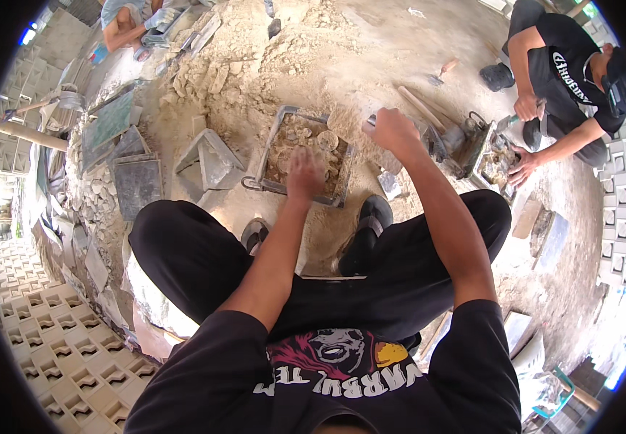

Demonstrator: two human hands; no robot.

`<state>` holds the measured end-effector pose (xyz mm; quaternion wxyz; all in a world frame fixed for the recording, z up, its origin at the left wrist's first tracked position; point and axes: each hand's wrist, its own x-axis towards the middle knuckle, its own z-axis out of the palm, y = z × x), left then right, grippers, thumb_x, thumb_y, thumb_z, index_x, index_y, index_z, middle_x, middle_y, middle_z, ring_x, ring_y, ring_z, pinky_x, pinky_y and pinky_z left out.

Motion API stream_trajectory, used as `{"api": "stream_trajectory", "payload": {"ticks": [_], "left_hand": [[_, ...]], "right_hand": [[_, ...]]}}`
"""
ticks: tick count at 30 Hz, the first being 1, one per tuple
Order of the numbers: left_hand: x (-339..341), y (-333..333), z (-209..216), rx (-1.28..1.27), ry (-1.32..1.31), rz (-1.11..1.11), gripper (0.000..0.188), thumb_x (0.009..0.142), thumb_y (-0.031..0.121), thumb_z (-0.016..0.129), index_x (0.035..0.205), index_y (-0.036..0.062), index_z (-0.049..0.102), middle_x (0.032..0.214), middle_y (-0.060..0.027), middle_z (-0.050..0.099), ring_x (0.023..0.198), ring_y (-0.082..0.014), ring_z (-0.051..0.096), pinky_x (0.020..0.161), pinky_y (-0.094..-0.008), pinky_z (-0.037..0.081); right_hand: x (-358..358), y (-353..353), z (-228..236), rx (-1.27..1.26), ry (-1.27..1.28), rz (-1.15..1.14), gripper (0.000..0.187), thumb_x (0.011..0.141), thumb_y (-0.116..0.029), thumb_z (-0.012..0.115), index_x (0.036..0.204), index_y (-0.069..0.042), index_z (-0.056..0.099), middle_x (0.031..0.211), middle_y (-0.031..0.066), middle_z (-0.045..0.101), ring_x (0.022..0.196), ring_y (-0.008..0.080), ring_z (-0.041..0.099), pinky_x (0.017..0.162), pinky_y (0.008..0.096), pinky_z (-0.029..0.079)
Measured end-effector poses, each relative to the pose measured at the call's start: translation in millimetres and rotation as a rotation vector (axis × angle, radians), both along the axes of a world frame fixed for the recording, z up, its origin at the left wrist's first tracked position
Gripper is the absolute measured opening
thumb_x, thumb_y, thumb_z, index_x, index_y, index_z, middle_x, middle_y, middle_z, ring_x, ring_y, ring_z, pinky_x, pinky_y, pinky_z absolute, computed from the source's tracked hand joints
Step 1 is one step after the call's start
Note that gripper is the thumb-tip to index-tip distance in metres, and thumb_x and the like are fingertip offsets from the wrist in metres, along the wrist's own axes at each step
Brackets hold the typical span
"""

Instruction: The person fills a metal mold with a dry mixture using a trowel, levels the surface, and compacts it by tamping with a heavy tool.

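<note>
the square grey metal mould tray (272,148), filled with pale sandy cement mix (295,137), sits on the dusty ground just ahead of the person's two black sandals (371,217). the left hand (304,172) presses palm-down into the mix near the tray's near edge, fingers bent into the material; it is not closed around anything that i can make out. the right hand (392,129) is raised just beyond the tray's far right corner, clenched into a fist around something small and pale, too hidden to name.

the mix under the left hand looks crumbly and damp, with round clods that would likely break under pressure rather than lift whole. the tray itself seems stiff and, packed full, probably heavy; its raised rim and the small loop handle at the near left corner look like the surest places to take hold, not the loose fill.

left of the left hand lie a tilted grey metal mould piece (208,160) and flat dark slabs (138,184). to the right of the fist, a second person in a black shirt (563,65) works over another tray.
</note>
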<state>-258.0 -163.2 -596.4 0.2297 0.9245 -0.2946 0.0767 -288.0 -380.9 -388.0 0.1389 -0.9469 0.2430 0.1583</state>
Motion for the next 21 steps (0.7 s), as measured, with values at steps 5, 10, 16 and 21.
{"api": "stream_trajectory", "payload": {"ticks": [5, 10, 16, 21], "left_hand": [[-47, -26, 2, -0.048, 0.005, -0.038, 0.061, 0.091, 0.026, 0.053, 0.138, -0.0087, 0.036, 0.131, -0.0275, 0.045, 0.127, -0.0447, 0.039, 0.113, -0.0510, 0.027], [-46, -35, 15, -0.049, 0.143, -0.022, 0.059, 0.090, 0.023, 0.053, 0.139, -0.0051, 0.037, 0.132, -0.0260, 0.045, 0.126, -0.0433, 0.040, 0.111, -0.0481, 0.030], [-22, -20, 3, -0.150, 0.042, -0.297, 0.044, 0.087, 0.015, 0.054, 0.129, 0.0026, 0.055, 0.122, -0.0207, 0.056, 0.114, -0.0395, 0.052, 0.101, -0.0481, 0.039], [51, -38, 4, -0.059, 0.112, -0.540, 0.034, 0.088, 0.012, 0.055, 0.121, 0.0066, 0.062, 0.123, -0.0128, 0.059, 0.118, -0.0326, 0.054, 0.101, -0.0465, 0.042]], "right_hand": [[-10, -3, -1, 0.007, 0.008, -0.003, 0.046, 0.088, -0.043, 0.061, 0.108, -0.003, 0.068, 0.107, 0.0197, 0.069, 0.102, 0.0355, 0.066, 0.086, 0.0466, 0.054], [-14, -8, -7, 0.018, -0.003, -0.005, 0.046, 0.087, -0.043, 0.061, 0.107, -0.002, 0.069, 0.106, 0.0199, 0.069, 0.102, 0.0357, 0.066, 0.086, 0.0467, 0.053], [-18, -7, 4, 0.019, -0.003, -0.025, 0.047, 0.087, -0.044, 0.061, 0.108, -0.003, 0.068, 0.108, 0.0202, 0.068, 0.102, 0.0359, 0.066, 0.087, 0.0464, 0.053], [-17, -4, 5, 0.043, -0.029, -0.026, 0.047, 0.087, -0.045, 0.062, 0.108, -0.003, 0.068, 0.109, 0.0205, 0.068, 0.102, 0.0361, 0.066, 0.087, 0.0464, 0.053]]}}
